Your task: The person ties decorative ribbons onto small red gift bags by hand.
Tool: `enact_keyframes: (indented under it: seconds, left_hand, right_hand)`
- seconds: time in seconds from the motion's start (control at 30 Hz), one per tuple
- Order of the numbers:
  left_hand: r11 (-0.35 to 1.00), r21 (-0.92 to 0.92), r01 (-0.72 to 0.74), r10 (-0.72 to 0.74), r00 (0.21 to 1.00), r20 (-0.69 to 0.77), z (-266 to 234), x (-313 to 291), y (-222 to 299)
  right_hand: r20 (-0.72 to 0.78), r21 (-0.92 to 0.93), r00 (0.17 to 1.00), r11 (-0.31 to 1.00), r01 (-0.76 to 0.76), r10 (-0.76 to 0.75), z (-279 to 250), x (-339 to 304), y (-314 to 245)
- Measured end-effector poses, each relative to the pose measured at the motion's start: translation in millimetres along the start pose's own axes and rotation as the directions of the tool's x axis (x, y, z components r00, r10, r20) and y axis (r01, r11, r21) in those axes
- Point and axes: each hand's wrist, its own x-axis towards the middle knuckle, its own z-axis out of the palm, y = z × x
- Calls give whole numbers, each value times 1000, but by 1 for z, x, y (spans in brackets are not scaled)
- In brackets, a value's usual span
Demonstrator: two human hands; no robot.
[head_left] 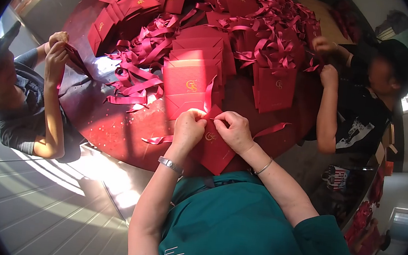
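A small dark-red paper bag [219, 155] with a gold emblem lies slanted in front of me at the table's near edge. My left hand [190, 130] is closed in a pinch at the bag's upper left edge. Close beside it, my right hand [234, 133] pinches at the upper right edge; something thin and pale shows by its fingertips, too small to name. A red ribbon [209, 94] rises just beyond my fingers. One ribbon end [159, 139] sticks out left of my left hand, and another ribbon piece [273, 129] lies right of my right hand.
Overlapping red bags [189, 78] stand just beyond my hands on the round red table [113, 140]. Heaps of ribbon [145, 46] and more bags [275, 87] cover its far side. A person at left [23, 93] holds a bag; another at right [360, 104] reaches toward the ribbon pile.
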Motion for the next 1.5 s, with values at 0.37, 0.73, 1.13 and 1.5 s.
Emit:
enact_keyframes:
  seconds: [0.37, 0.73, 1.13, 1.5]
  left_hand:
    - [994, -20, -106, 104, 989, -103, 1, -12, 3]
    - [986, -40, -163, 160, 985, -62, -13, -21, 2]
    - [964, -168, -206, 241, 944, 223, -32, 3, 12]
    - [943, -80, -322, 332, 917, 221, -29, 9, 13]
  right_hand:
    - [38, -421, 974, 881, 218, -222, 8, 6, -12]
    - [350, -352, 936, 923, 155, -23, -34, 43, -48]
    - [453, 14, 830, 934, 357, -325, -37, 57, -22]
    - [496, 20, 808, 935, 355, -317, -42, 59, -22]
